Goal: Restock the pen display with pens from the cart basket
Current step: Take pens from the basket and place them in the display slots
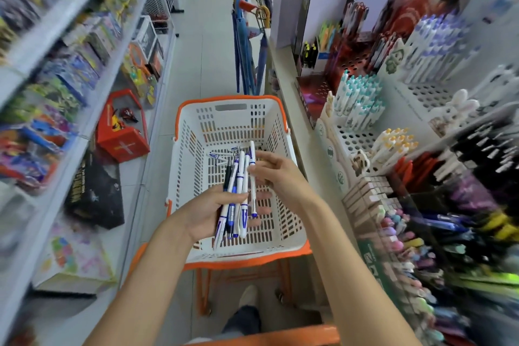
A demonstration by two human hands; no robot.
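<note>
Basket (185,149) holds few loose pens (217,155); left grip (202,211) curled round pen bundle (234,191); right grip (278,177) pinches 1 white pen (253,196).

Pale tiled aisle floor (205,45), white shelving (56,28) along the left, cream counter ledge (283,73) on the right

You held a bundle of blue-and-white pens (238,177) in your left hand (205,211), fingers curled round them, above the white cart basket (185,149) with its orange rim. Your right hand (280,174) pinched a single white pen (253,196) just beside the bundle. A few loose pens (222,155) lay on the basket floor. The pen display (362,104) stood to your right, and a red box (123,137) stood to your left.
</note>
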